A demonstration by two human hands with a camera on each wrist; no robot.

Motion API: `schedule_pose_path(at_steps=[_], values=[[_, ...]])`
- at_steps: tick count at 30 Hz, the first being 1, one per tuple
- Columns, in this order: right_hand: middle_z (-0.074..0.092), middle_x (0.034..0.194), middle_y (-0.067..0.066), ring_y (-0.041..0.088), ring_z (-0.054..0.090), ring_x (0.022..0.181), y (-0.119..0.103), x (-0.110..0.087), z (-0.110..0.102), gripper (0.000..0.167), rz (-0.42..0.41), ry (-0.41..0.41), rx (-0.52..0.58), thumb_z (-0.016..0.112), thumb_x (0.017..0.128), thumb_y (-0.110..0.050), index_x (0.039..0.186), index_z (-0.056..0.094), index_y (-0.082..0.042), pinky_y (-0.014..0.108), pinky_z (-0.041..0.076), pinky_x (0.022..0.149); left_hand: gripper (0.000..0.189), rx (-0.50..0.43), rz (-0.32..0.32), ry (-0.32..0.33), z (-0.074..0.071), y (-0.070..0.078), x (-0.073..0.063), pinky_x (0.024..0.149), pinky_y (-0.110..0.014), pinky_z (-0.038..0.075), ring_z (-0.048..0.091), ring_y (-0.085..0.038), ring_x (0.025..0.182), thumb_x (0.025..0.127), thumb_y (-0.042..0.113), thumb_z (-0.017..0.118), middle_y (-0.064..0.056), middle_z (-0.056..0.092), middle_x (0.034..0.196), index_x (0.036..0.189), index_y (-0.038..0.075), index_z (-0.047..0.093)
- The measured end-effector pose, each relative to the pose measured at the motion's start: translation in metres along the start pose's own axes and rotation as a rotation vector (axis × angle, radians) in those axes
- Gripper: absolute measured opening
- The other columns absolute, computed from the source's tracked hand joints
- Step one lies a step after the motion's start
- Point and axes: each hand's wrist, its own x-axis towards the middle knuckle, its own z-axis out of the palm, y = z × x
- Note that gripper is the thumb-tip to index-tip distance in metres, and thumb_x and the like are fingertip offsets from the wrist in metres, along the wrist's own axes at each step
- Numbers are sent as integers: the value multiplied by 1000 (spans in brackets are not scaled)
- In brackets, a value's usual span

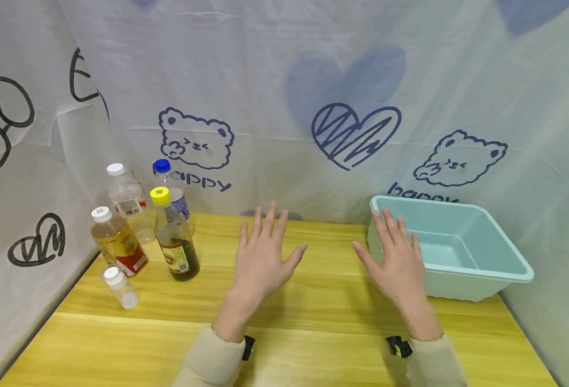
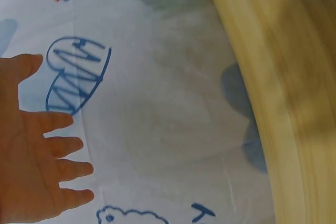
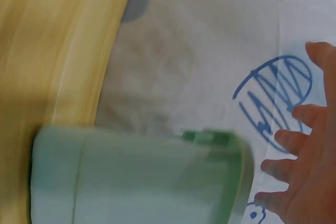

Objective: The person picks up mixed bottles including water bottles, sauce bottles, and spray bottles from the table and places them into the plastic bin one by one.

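Observation:
My left hand [image 1: 263, 258] is held above the table with its fingers spread and straight, palm down and holding nothing. To its left stands a soy sauce bottle [image 1: 179, 257] with a yellow cap. My right hand [image 1: 397, 260], also spread and bare, is just left of the pale green plastic basin [image 1: 478, 279]; in the head view its fingers overlap the basin's near left side. The left wrist view shows the left palm [image 2: 26, 166] with fingers apart. In the right wrist view, the right hand [image 3: 310, 156] appears beside the basin [image 3: 136, 177], and touch cannot be told.
At the table's left stand a white-capped bottle with a yellow and red label [image 1: 125, 247], a clear white-capped bottle [image 1: 132, 201], a blue-capped bottle [image 1: 178, 199] and a small white-capped jar [image 1: 121, 288]. A printed cloth [image 1: 265, 80] hangs behind the wooden table [image 1: 313, 349].

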Motion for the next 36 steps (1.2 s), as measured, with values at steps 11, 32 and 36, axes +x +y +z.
schedule_pose_path(at_steps=[11, 32, 36], values=[[24, 170, 15, 46, 21, 155, 51, -4, -18, 77, -1, 1, 16, 55, 105, -52, 166, 27, -14, 72, 12, 122, 77, 85, 62, -34, 24, 26, 16, 127, -59, 14, 19, -38, 157, 105, 64, 42, -9, 19, 173, 164, 15, 33], [21, 170, 20, 46, 16, 156, 167, -27, -53, 67, -13, -41, -111, 42, 111, -42, 166, 21, -11, 68, 5, 125, 79, 162, 149, -82, 58, 94, 39, 126, -56, 24, 23, -34, 157, 103, 69, 38, -6, 25, 172, 164, 19, 32], [20, 171, 20, 49, 19, 154, 186, -35, -57, 65, -5, -40, -113, 41, 112, -39, 166, 21, -11, 67, 4, 125, 80, 166, 160, -103, 65, 106, 40, 126, -55, 25, 21, -32, 158, 103, 70, 36, -4, 20, 173, 166, 21, 29]])
